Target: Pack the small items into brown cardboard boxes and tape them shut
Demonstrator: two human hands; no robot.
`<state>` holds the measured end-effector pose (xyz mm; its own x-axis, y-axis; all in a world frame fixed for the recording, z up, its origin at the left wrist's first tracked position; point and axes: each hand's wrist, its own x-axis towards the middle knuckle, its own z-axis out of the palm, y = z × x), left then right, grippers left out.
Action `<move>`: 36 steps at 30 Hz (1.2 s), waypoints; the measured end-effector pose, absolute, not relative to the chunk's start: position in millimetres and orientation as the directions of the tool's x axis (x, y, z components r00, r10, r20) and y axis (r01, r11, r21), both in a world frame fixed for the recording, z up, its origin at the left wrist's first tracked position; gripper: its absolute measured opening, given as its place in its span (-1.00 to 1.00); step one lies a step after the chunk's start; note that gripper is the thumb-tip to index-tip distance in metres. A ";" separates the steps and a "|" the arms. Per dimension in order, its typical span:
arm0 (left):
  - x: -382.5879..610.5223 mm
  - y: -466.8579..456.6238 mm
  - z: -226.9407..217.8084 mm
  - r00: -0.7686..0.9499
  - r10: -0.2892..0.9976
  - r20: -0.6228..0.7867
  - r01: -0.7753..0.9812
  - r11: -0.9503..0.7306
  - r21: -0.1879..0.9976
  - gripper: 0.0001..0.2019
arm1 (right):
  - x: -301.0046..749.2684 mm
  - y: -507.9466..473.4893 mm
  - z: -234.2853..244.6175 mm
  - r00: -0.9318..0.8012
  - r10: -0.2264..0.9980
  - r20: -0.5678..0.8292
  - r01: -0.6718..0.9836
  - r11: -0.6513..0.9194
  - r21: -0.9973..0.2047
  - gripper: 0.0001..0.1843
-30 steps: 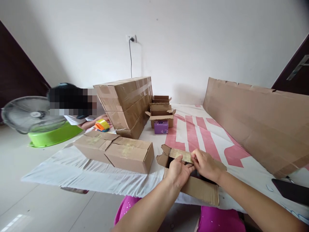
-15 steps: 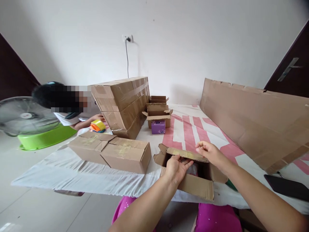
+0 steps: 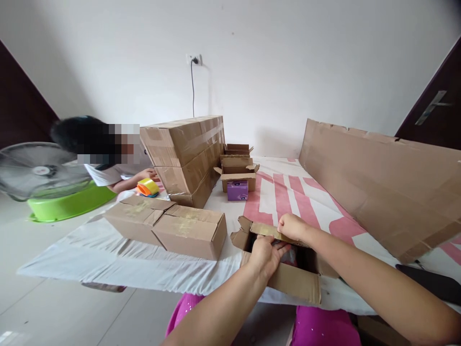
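An open cardboard box stands at the table's near edge, its flaps spread and some pale, shiny contents partly visible inside. My left hand grips its far flap, thumb on the upper side and fingers beneath. Along that flap runs a strip of yellowish tape. My right hand is closed in a pinch at the flap's taped edge; whatever lies between those fingertips is hidden. Left of this box, two closed cardboard boxes lie end to end.
Stacked taped cartons rise at the back left. Behind the work stand small open boxes and a purple box. A large cardboard sheet leans at right, near a black flat object. Another person sits left, beside yellow-orange rolls.
My right hand has moved left along the far flap, and its fingers have closed tighter into a fist-like pinch. My left hand keeps its hold on the flap.
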<state>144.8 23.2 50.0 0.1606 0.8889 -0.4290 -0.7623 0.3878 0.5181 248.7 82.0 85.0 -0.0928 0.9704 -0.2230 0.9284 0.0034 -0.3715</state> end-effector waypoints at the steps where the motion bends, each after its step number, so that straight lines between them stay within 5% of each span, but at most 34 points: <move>1: 144.7 23.3 50.0 0.159 0.888 -0.432 -0.768 0.386 0.511 -0.55 | 246.9 81.5 85.8 -0.100 0.970 -0.220 0.940 0.020 -0.340 -0.87; 7: 142.5 21.5 52.0 0.198 0.873 -0.446 -0.765 0.422 0.487 -0.60 | 245.6 77.4 83.6 -0.183 0.963 -0.198 0.959 0.131 -0.250 -0.90; 13: 142.1 21.4 50.6 0.197 0.879 -0.434 -0.753 0.419 0.507 -0.63 | 260.2 77.6 81.1 -0.245 0.956 -0.164 0.928 0.182 -0.326 -0.83; 24: 134.9 34.6 47.2 0.276 0.832 -0.481 -0.838 0.453 0.304 -0.63 | 262.5 57.2 73.6 -0.285 0.956 -0.073 0.908 0.244 -0.339 -0.87; 36: 136.6 27.9 47.9 0.262 0.871 -0.415 -0.813 0.431 0.392 -0.68 | 239.7 63.3 85.7 -0.294 0.955 -0.029 0.955 0.293 -0.048 -0.82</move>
<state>136.6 27.9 47.9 0.2620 0.8713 -0.4150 -0.8126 0.4312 0.3922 239.7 63.3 85.7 -0.2944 0.9552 -0.0291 0.9550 0.2928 -0.0479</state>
